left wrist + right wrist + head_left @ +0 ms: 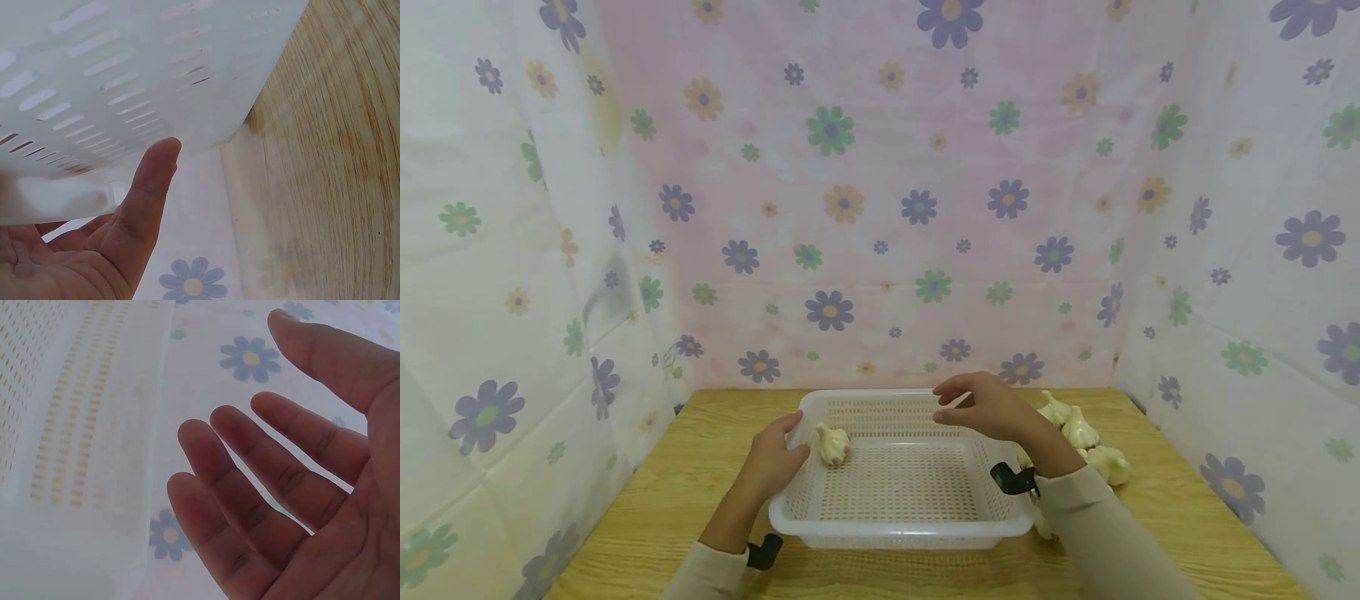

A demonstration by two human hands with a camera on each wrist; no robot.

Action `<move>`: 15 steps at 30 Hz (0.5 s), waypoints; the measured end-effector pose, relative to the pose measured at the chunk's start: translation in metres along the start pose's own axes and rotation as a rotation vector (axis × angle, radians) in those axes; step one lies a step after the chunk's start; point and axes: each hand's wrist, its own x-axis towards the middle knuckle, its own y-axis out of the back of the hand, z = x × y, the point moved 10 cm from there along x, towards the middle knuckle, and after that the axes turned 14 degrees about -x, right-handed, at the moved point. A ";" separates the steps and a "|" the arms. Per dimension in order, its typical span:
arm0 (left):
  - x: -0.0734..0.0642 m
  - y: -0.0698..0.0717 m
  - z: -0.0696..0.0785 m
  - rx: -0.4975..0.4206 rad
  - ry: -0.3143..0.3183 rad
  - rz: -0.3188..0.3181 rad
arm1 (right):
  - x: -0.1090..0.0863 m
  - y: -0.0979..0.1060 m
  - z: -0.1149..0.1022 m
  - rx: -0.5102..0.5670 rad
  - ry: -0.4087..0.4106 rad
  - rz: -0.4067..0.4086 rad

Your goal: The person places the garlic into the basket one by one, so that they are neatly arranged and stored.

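Observation:
A white plastic basket (pixel 902 529) with slotted walls and a perforated bottom sits on the wooden table. My left hand (pixel 775 454) grips its left rim; in the left wrist view a finger (pixel 150 187) lies along the slotted outer wall. Inside the basket, near that hand, is one garlic bulb (pixel 832 444). Over the back right of the basket hovers my right hand (pixel 988 408), holding nothing. Its fingers (pixel 212 469) are spread and relaxed in the right wrist view, with the basket's wall beside them. Several more garlic bulbs (pixel 1107 465) lie right of the basket, partly hidden behind my right forearm.
The wooden table (pixel 700 433) extends to both sides of the basket. Flowered cloth (pixel 880 167) hangs behind it and along its left and right sides. Each wrist carries a small black camera mount (pixel 765 552).

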 end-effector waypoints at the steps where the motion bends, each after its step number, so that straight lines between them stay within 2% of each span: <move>1: 0.000 0.001 0.000 0.003 0.002 0.002 | -0.003 0.002 0.004 0.002 -0.004 0.005; 9: 0.002 -0.001 -0.002 -0.003 -0.003 0.005 | -0.036 0.028 0.020 -0.089 -0.032 0.127; 15: 0.001 -0.002 -0.002 -0.016 0.000 0.004 | -0.055 0.038 0.042 -0.119 -0.089 0.161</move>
